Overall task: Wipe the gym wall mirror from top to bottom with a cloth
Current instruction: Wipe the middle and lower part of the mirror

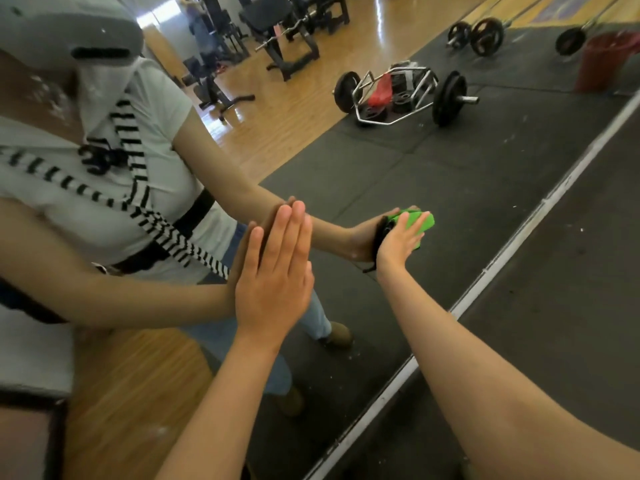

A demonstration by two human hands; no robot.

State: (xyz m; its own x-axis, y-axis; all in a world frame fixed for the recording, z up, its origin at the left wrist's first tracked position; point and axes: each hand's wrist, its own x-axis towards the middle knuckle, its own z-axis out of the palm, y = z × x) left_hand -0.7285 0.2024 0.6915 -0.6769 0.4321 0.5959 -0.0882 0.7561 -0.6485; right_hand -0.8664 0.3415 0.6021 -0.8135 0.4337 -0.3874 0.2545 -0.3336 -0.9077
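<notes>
Wiping stroke under way, low on the mirror (381, 161); the bottom frame (485, 271) runs close by, at 4 o'clock of the cloth (420, 221). Judged late in the top-to-bottom pass.

- Right hand (398, 242): fingers (412, 225) laid nearly straight, slightly spread, pressing the bunched green cloth flat on the glass. Thumb hidden.
- Left hand (273, 271): at 8 o'clock of the cloth, palm flat on the glass, fingers straight and together, holding nothing; likely bracing.

Next: probably drag the cloth down toward the frame under even pressure, then shift sideways to unwiped glass.
</notes>
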